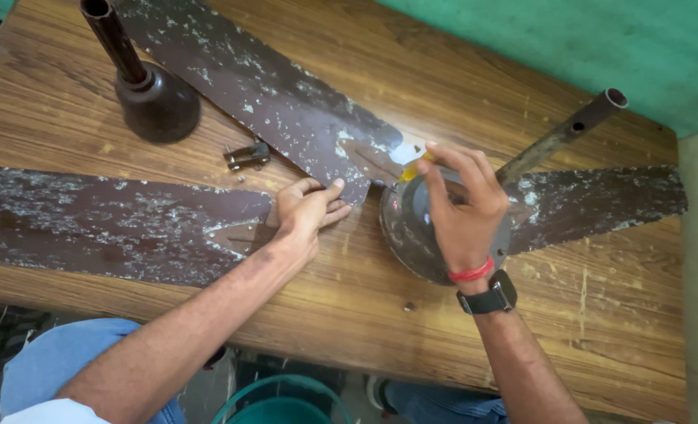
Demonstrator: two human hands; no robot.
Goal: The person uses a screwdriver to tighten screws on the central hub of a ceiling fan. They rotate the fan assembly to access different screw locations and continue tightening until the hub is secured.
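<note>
A ceiling fan lies dismantled on the wooden worktop, and the work in hand appears to be at the joint where a blade meets the motor housing. The right hand is curled over the round, dark housing, its fingers pinched around a small yellow-handled tool, probably a screwdriver, whose tip points at the bracket end of the upper blade. The left hand rests flat and loose, gripping nothing, with its fingertips pressed on the bracket end of the near blade, just beside the housing. A third blade stretches out to the right from behind the housing, and the rusty down rod angles up from it. A small metal clip and a loose screw lie apart on the wood, and a dark canopy cup with its pipe stands at the far left. Judging by this, a blade screw is being driven or loosened; the next move calls for keeping the tip seated squarely while the left hand holds the blade from shifting.
</note>
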